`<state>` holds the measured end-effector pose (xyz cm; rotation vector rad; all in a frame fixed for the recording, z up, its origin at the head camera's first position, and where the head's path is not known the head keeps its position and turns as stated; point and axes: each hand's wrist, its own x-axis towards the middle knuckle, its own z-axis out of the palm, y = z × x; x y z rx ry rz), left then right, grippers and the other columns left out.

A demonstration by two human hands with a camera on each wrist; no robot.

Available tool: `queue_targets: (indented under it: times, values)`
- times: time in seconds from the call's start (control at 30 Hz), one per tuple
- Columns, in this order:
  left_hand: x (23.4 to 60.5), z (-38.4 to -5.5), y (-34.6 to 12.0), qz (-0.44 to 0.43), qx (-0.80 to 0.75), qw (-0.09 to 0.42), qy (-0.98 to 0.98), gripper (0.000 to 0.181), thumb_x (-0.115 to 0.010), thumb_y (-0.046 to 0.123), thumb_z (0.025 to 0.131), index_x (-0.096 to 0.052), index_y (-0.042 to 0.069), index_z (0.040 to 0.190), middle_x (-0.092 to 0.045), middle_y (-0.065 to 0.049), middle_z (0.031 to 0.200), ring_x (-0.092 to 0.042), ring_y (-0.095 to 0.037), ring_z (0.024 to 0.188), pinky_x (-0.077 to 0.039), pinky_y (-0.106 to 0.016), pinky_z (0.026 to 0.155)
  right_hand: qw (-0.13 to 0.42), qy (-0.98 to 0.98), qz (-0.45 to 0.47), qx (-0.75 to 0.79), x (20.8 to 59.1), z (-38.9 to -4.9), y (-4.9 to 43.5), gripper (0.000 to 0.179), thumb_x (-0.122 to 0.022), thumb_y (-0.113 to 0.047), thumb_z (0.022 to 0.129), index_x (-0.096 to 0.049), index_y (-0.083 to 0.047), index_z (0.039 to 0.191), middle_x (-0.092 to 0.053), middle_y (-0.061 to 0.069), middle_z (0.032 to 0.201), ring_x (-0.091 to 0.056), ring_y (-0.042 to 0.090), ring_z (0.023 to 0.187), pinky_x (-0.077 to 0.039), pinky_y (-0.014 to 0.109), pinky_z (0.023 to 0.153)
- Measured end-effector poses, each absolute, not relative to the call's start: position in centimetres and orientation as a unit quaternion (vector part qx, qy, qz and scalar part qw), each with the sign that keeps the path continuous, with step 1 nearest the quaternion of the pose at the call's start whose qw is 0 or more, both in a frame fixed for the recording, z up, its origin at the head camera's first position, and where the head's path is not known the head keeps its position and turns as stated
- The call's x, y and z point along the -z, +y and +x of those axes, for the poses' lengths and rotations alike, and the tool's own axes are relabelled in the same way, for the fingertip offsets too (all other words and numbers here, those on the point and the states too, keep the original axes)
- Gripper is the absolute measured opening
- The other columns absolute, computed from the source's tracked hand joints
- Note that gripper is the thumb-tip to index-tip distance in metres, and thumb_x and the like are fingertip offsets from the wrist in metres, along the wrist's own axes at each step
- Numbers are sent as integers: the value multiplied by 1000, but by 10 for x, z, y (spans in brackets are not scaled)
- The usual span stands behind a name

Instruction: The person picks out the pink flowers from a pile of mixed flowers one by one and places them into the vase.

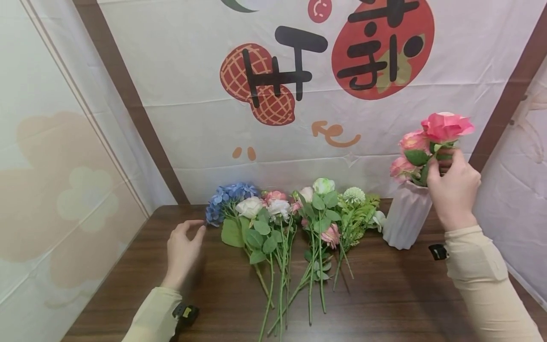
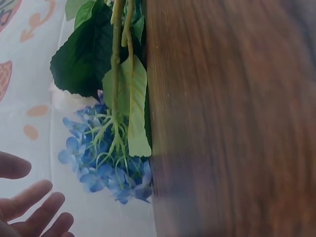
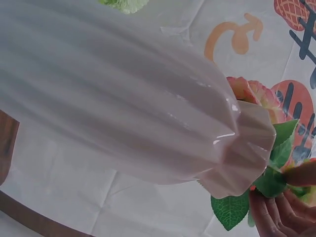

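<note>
Sleeve [image 1: 483, 280] lower right; right hand [image 1: 457, 190] pinches rose [image 1: 446, 127], left hand [image 1: 183, 251] spread; vase [image 1: 407, 217] part-filled, centre flowers [image 1: 278, 210] seemingly remaining.

On the table [image 1: 376, 308], hydrangea [image 1: 232, 192] at left, vase [image 1: 406, 218] with roses [image 1: 413, 141] at right, other flowers [image 1: 279, 210] between, cloth [image 1: 192, 128] behind

Booth-like indoor space, printed cloth backdrop [image 1: 183, 61] with cartoon peanut [image 1: 272, 111], flower-patterned side curtain [image 1: 38, 190], wood-grain table [image 1: 367, 304]

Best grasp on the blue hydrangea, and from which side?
Probably pinch the stem just below the hydrangea bloom, left hand coming from the left: the stem is slim, the bloom broad and clustered, and no other flower lies left of it.
</note>
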<state>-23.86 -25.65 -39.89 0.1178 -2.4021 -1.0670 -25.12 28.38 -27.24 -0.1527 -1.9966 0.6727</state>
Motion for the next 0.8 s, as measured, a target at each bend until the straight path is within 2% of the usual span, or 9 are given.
queue_targets:
  times: [0.23,0.33,0.4,0.47,0.5,0.57,0.7,0.8]
  values:
    - [399,-236,-264,52,382,256,-886,26,-58,21,93,-65,5,112,-61,-20,119,-49,-40,117,-34,-54,96,508,-816,-58,-268,269,-253,288,33,-54,-27,94,-65,2,108,-70,24,90,-65,39,78,-41,51,72]
    - [399,-235,-266,55,382,256,-886,27,-58,21,92,-65,4,112,-61,-21,119,-48,-41,118,-33,-54,98,506,-816,-61,-273,267,-255,290,32,-59,-29,91,-67,0,104,-71,21,90,-62,10,69,-41,45,71]
    - [399,-234,-267,57,384,256,-885,26,-58,21,92,-65,4,112,-61,-21,120,-48,-41,118,-33,-54,98,502,-815,-66,-280,265,-257,292,33,-62,-31,89,-68,-2,102,-72,19,90,-50,-11,64,-40,34,68]
    - [399,-235,-268,57,384,257,-885,26,-59,20,92,-65,4,112,-61,-21,119,-48,-41,118,-33,-54,98,498,-810,-72,-300,263,-258,294,34,-64,-33,87,-70,-2,101,-72,18,90,-36,-24,63,-36,21,66]
    - [399,-235,-269,57,383,258,-885,26,-59,20,92,-65,4,112,-61,-21,119,-48,-41,117,-33,-53,98,498,-806,-75,-311,262,-259,295,34,-65,-33,87,-71,-2,100,-72,15,87,-36,-25,61,-34,16,64]
    - [398,-235,-269,58,382,258,-886,26,-59,20,92,-65,4,112,-61,-21,119,-48,-41,117,-33,-53,98,500,-796,-86,-331,262,-260,297,33,-66,-34,85,-73,-4,98,-71,-1,77,-38,-26,59,-31,9,61]
    - [398,-234,-272,58,375,256,-889,27,-59,21,92,-65,4,113,-61,-21,119,-48,-41,116,-34,-54,97,506,-779,-106,-357,264,-261,303,32,-68,-36,83,-76,-6,94,-45,-37,64,-41,-26,57,-30,7,60]
    - [399,-232,-275,56,367,257,-892,28,-59,20,92,-64,4,114,-61,-22,119,-49,-42,116,-34,-54,97,507,-776,-111,-358,265,-261,306,33,-68,-36,82,-75,-7,95,-38,-45,61,-39,-27,56,-28,8,61]
